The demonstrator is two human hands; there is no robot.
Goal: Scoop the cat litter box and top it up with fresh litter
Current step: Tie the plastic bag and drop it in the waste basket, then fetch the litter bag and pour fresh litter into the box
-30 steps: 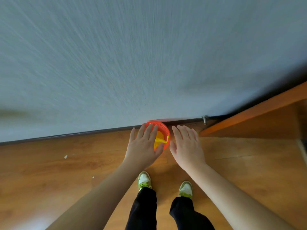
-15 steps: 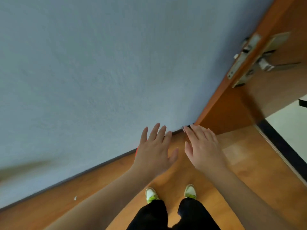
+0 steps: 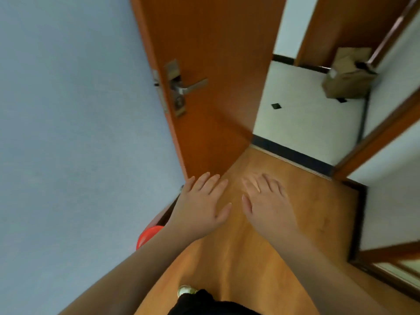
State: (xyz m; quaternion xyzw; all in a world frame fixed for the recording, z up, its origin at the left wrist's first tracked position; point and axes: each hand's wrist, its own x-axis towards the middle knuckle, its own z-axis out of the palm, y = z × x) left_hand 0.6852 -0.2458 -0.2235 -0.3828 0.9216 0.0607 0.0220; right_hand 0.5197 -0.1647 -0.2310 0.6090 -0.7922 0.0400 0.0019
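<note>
Left hand (image 3: 202, 201) and right hand (image 3: 268, 201) held palm-down above wooden floor (image 3: 295, 201), fingers straight, nothing gripped. Orange basket (image 3: 147, 235) partly hidden behind left forearm. Door (image 3: 211, 76) open ahead.

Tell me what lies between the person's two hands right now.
Nothing is held or lying there: in the head view, only bare wooden floor shows in the gap between the left hand and the right hand, both with fingers spread open.

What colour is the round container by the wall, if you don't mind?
The round container is orange-red, seen in the head view.
</note>
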